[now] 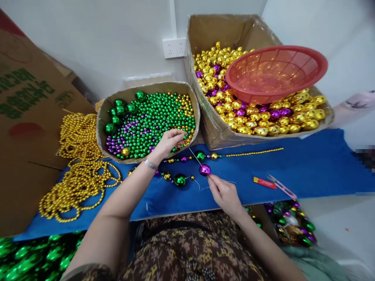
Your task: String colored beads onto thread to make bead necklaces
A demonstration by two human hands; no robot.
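Purple bead (205,169), round, mirror-glossy: pinched in closed right grip (225,193). Left grip (172,140), at bead's ten o'clock: curled; hold cannot be told.

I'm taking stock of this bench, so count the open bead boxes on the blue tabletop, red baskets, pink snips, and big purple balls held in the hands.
Open bead boxes: 2
Red basket: 1
Pink snips: 1
Big purple ball, in the right hand: 1
Total: 5

A smooth, glossy purple bead (205,170) shines above the matt blue cloth (316,168), a translucent plastic basket (252,64) beyond it.
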